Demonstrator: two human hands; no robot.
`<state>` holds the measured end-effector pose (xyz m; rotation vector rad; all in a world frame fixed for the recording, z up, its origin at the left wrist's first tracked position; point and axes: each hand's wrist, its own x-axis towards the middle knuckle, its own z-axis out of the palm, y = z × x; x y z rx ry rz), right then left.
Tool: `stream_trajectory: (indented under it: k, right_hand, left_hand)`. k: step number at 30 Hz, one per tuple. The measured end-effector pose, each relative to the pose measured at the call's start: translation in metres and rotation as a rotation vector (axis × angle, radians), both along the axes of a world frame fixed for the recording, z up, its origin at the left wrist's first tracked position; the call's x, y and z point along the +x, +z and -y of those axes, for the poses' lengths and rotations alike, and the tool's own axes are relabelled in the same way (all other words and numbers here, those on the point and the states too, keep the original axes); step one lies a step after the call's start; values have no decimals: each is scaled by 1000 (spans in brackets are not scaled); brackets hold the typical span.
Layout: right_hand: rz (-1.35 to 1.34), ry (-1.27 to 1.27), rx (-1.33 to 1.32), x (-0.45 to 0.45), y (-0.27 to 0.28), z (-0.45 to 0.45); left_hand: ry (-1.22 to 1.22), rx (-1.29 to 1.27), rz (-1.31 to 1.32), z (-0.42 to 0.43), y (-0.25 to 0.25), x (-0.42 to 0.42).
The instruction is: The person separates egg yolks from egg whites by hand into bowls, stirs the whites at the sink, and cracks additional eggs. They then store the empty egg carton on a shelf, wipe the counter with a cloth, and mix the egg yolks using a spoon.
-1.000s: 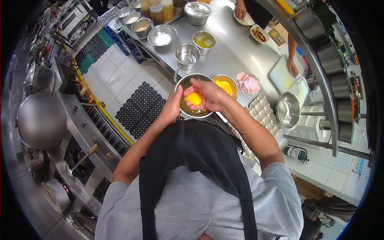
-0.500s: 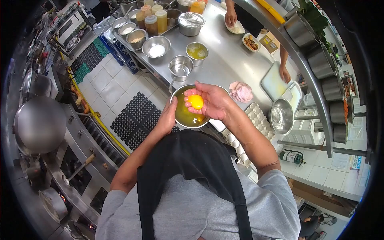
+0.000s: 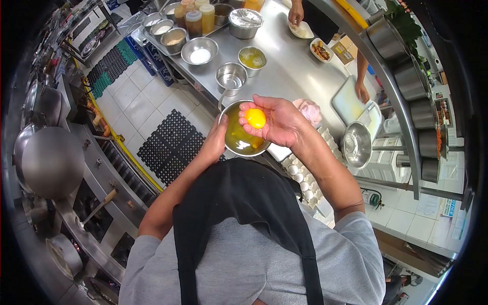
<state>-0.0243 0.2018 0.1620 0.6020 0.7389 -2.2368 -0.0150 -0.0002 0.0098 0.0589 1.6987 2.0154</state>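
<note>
- The right hand (image 3: 279, 122) is palm up and cupped over the large round metal bowl (image 3: 234, 137), its fingers held close together; nothing is being pinched. The glossy yellow egg yolk (image 3: 255, 119) rests on those fingers, above the bowl's opening.
- The left hand (image 3: 216, 142) clasps the side of the bowl, thumb at the rim; its other fingertips are mostly hidden.
- The bowl holds translucent yellowish liquid with an orange-yellow patch near its lower side. It is at the edge of the stainless-steel surface (image 3: 287, 71) facing the person; whether it rests there cannot be told.
- The grey cardboard egg tray (image 3: 330, 144), with white eggs (image 3: 298, 178) at its nearer end, lies beside the right forearm.
- The crumpled pale-pink item (image 3: 308, 110) lies just beyond the right wrist, partly hidden.
- Beyond the bowl stands the small metal saucepan (image 3: 231, 76), its handle reaching toward the bowl's rim. Just past it is the metal container with yellow liquid (image 3: 252, 58).
- A wide shiny metal bowl (image 3: 357, 145) is near the white cutting board (image 3: 347, 99), where another person's hand (image 3: 363, 93) rests.
- Farther along the left edge are the metal bowl with white contents (image 3: 200, 51), squeeze bottles (image 3: 193, 24) and the foil-covered metal pot (image 3: 245, 24).
- Toward the far edge, a second co-worker's hand (image 3: 296, 14) is at the white dish (image 3: 301, 30), near the white dish of browned food (image 3: 321, 51).
</note>
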Motion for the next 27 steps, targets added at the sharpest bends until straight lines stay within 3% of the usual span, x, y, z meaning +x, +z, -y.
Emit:
stream_trajectory:
  k: [11,14,19,21,22,25,27]
  right_hand:
    - [44,-89,-39,9,6,-18]
    - [32,-147,-115,15,3,-34]
    - [4,-269,-4,29,-17,-74]
    - [-90,-282,252,31,-51,-95]
    - [-91,-291,250,29,-69,-100]
    - [-162,-145,849,25,-143,-107]
    - [-344,160,1410,22,-175,-115]
  left_hand:
    - [26,107,9,-5,11,4]
    - [52,173,135,-7,24,8]
    - [21,178,185,-4,17,3]
    - [15,180,184,-7,12,0]
    - [63,195,188,-10,11,-1]
    - [22,176,185,1,2,-5]
    - [-59,146,173,3,0,-8]
